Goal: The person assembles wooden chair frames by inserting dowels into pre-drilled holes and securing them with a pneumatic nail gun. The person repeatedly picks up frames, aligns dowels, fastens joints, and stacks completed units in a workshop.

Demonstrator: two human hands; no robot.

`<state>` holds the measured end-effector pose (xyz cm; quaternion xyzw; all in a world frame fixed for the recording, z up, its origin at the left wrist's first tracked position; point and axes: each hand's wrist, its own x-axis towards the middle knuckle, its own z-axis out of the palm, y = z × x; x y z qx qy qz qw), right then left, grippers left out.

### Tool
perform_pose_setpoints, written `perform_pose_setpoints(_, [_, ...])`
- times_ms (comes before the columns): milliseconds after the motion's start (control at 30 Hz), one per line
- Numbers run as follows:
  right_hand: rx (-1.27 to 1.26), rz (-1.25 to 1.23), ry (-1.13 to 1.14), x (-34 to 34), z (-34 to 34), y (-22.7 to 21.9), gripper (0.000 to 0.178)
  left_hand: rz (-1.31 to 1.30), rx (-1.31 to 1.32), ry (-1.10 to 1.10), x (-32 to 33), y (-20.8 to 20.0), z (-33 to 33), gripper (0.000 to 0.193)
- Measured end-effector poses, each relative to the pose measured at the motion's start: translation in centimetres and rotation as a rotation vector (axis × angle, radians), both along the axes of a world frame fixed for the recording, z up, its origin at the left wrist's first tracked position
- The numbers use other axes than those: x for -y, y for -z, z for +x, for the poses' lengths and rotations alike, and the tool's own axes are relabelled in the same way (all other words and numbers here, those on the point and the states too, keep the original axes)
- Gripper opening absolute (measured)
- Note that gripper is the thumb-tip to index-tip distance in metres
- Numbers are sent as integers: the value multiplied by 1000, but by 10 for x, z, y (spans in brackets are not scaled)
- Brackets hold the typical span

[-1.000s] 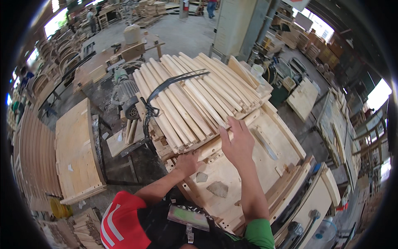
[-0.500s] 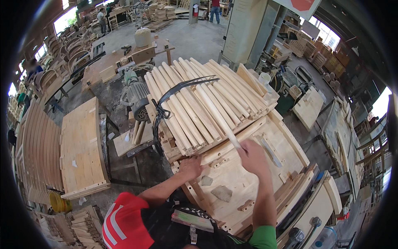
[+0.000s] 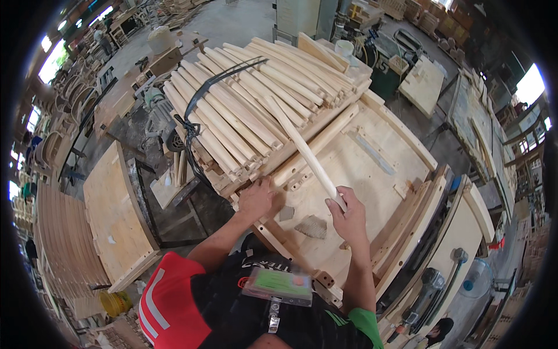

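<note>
1. The right hand [image 3: 347, 216] is closed around the near end of a pale round stick [image 3: 308, 155], with the thumb and fingers wrapped about the wood.
2. That stick slants away over the worktop [image 3: 375, 189], its far end above the near side of a big pile of sticks [image 3: 235, 110]. Whether the far end touches the pile is hard to say from this angle.
3. The left hand [image 3: 256, 199] is at the worktop's left side, just beside the near left corner of the pile. Its fingers are bent and partly hidden, so I cannot tell whether it grips anything.
4. The piled sticks lie side by side, and a black strap [image 3: 201, 92] runs across their top, knotted at the left.
5. On the pale wooden worktop, a rough grey-brown scrap [image 3: 312, 227] lies between the two forearms, with a smaller scrap [image 3: 286, 213] near the left hand. A grey strip [image 3: 375, 154] lies farther off, beyond the right hand.
6. To the right, a dark hand tool [image 3: 430, 284] rests on a light board, near a clear jug [image 3: 476, 276].
7. At the far lower left, a yellow bucket [image 3: 115, 302] stands below a large wooden panel [image 3: 116, 209].
</note>
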<state>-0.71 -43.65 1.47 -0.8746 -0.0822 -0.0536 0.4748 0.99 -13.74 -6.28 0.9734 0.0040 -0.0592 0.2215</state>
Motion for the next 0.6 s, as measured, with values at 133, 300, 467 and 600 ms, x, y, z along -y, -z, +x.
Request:
perform_pose_setpoints(133, [-42, 20, 60, 35, -37, 19, 29, 94, 52, -26, -5, 5, -9, 61])
perform_pose_setpoints(300, [-110, -203, 164, 79, -89, 54, 30, 113, 123, -11, -1, 15, -8, 61])
perform_pose_setpoints(467, [-148, -418, 167, 60, -94, 66, 27, 131, 162, -28, 0, 19, -6, 60])
perform_pose_setpoints(600, [-207, -417, 190, 60, -96, 68, 29, 107, 183, -42, 0, 20, -7, 56])
